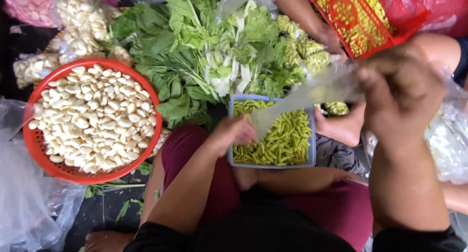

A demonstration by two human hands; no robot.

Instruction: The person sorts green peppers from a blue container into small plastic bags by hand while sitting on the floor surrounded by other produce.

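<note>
Head view: the left hand (233,132) and right hand (397,88) stretch 1 clear bag (302,93) between them, above the blue tray (271,163) of green chillies (282,137) resting on the lap. Left grip: clenched on the bag's lower end. Right grip: clenched on its upper end, blurred. Step in hand, as judged: opening the bag. The mouth must part before anything goes in. Surrounding items: red basket (36,145) of garlic (95,118) at left, leafy greens (195,52) ahead, another person's arm (304,15) beside a red crate (363,25) crowding the upper right.
</note>
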